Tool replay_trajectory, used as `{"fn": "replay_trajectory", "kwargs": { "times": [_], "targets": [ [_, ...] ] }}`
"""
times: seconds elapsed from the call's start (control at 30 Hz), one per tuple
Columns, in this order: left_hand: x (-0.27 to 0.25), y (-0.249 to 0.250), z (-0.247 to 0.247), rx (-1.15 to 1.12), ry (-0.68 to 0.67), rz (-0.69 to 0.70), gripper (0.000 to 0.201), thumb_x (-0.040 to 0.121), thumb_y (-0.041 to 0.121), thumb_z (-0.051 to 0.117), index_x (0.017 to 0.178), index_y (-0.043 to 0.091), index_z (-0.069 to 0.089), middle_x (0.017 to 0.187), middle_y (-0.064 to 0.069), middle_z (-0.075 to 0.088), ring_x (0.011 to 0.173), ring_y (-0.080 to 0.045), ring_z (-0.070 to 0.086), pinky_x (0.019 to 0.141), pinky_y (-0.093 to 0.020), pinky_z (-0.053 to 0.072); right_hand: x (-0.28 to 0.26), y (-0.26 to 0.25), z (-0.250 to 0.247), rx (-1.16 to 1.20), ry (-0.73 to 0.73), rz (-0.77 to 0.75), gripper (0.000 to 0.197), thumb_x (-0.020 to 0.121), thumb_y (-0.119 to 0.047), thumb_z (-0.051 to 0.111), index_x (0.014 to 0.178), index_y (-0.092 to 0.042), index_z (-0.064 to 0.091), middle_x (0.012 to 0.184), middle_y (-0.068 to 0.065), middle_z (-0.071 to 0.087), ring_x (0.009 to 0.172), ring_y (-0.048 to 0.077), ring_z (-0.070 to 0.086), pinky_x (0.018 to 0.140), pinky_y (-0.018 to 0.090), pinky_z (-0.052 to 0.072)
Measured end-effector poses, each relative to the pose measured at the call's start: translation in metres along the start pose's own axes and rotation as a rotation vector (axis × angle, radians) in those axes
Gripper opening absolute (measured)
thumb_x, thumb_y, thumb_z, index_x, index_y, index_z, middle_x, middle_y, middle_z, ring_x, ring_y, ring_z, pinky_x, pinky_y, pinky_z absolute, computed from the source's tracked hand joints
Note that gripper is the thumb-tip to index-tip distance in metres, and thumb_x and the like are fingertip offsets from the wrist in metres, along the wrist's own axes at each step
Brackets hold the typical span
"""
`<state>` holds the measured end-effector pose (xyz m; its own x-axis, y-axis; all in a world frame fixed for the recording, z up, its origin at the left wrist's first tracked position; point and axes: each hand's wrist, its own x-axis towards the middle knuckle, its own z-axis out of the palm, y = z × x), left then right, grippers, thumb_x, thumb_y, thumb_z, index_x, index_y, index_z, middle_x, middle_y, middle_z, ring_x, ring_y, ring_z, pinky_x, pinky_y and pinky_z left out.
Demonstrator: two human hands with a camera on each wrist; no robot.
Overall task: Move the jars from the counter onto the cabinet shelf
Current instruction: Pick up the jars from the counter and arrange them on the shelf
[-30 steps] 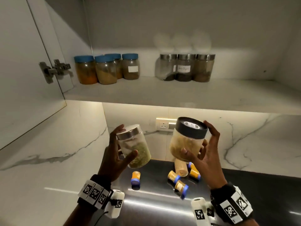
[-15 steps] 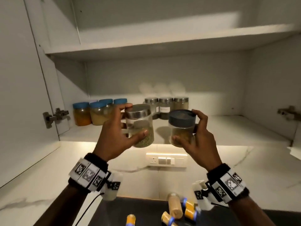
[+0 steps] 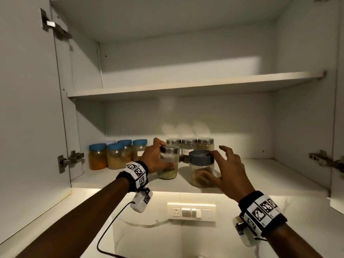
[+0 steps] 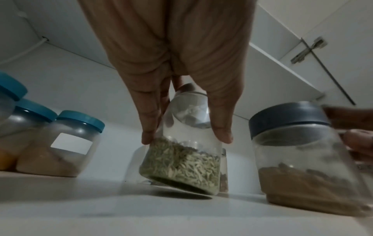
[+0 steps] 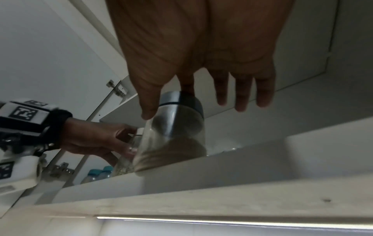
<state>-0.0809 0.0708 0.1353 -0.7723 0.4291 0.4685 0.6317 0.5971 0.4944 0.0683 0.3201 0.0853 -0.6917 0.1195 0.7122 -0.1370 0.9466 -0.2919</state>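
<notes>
Jars both reach the shelf's (image 3: 260, 170) front edge: your left hand (image 3: 152, 159) grips the tilted steel-lidded seed jar (image 3: 168, 162); your right hand (image 3: 226, 170), fingers spread, steadies the blue-lidded clear jar (image 3: 201, 168). Set both flat, let go.

In the left hand (image 3: 155, 159) is a clear, glossy jar (image 3: 168, 162) with a brushed metal lid (image 3: 169, 149), seeds showing through its smooth wall. By the right hand (image 3: 226, 172) is a clear tub (image 3: 202, 172) with a matt dark blue plastic lid (image 3: 201, 157). Beyond the fingers stand three clear jars with shiny metal lids (image 3: 189, 142), one bearing a paper label. Left of the left hand are cloudy plastic jars with matt blue plastic lids (image 3: 119, 146). The shelf (image 3: 260, 174) under both hands is smooth, matt white board. The hinge (image 3: 69, 159) far left is bare metal. The wristbands (image 3: 136, 172) look like black cloth with printed matt tags.
</notes>
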Motion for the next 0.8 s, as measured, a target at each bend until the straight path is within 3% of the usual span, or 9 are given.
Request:
{"fn": "replay_trajectory", "kwargs": {
  "times": [0.13,0.2,0.27,0.33,0.43,0.6,0.8],
  "targets": [
    [0.024,-0.003,0.01,0.065,-0.026,-0.029,0.084,0.075,0.031,0.094,0.133,0.014,0.035,0.131,-0.008,0.065,0.102,-0.018,0.062,0.085,-0.031,0.055,0.008,0.0,-0.008,0.027,-0.006,-0.203,0.061,0.083,-0.046,0.078,0.138,-0.036,0.054,0.147,-0.006,0.052,0.132,0.017,0.047,0.111,0.04,0.044],
    [0.035,-0.005,0.014,0.137,-0.046,-0.023,0.081,0.075,0.036,0.093,0.129,0.016,0.035,0.128,-0.006,0.066,0.104,-0.021,0.064,0.082,-0.03,0.053,0.01,0.0,-0.006,0.045,-0.044,-0.212,0.058,0.085,-0.04,0.08,0.137,-0.035,0.055,0.14,-0.009,0.057,0.13,0.014,0.049,0.106,0.026,0.04],
    [0.042,-0.006,0.015,0.279,-0.045,0.005,0.081,0.07,0.047,0.093,0.124,0.02,0.039,0.124,-0.004,0.065,0.108,-0.024,0.064,0.082,-0.034,0.055,0.011,0.0,-0.005,0.057,-0.04,-0.182,0.057,0.084,-0.038,0.081,0.135,-0.034,0.057,0.137,-0.011,0.059,0.128,0.012,0.049,0.1,0.02,0.034],
    [0.049,-0.004,0.014,0.475,-0.017,0.037,0.08,0.067,0.059,0.09,0.123,0.023,0.046,0.123,-0.003,0.06,0.109,-0.026,0.058,0.088,-0.043,0.056,0.012,-0.001,-0.004,0.06,-0.036,-0.158,0.057,0.082,-0.038,0.083,0.133,-0.032,0.059,0.134,-0.012,0.06,0.126,0.012,0.05,0.097,0.019,0.033],
    [0.06,0.0,0.013,0.64,-0.006,0.046,0.075,0.069,0.062,0.087,0.121,0.022,0.05,0.126,-0.003,0.054,0.115,-0.028,0.051,0.091,-0.045,0.052,0.014,-0.003,-0.003,0.063,-0.035,-0.142,0.057,0.08,-0.038,0.084,0.132,-0.032,0.06,0.132,-0.014,0.061,0.123,0.011,0.051,0.095,0.019,0.034],
    [0.072,0.006,0.017,0.754,-0.05,-0.009,0.076,0.072,0.064,0.084,0.123,0.019,0.051,0.133,-0.004,0.055,0.126,-0.031,0.05,0.105,-0.054,0.044,0.012,-0.004,-0.003,0.054,-0.042,-0.129,0.056,0.08,-0.036,0.084,0.13,-0.032,0.059,0.13,-0.015,0.06,0.12,0.011,0.051,0.091,0.02,0.034],
    [0.079,0.007,0.019,0.769,-0.07,-0.062,0.08,0.073,0.063,0.084,0.128,0.018,0.049,0.136,-0.004,0.056,0.128,-0.031,0.051,0.106,-0.056,0.044,0.013,-0.004,0.0,0.049,-0.027,-0.126,0.056,0.079,-0.038,0.086,0.128,-0.032,0.06,0.127,-0.016,0.06,0.118,0.009,0.051,0.09,0.019,0.036]
  ]
}}
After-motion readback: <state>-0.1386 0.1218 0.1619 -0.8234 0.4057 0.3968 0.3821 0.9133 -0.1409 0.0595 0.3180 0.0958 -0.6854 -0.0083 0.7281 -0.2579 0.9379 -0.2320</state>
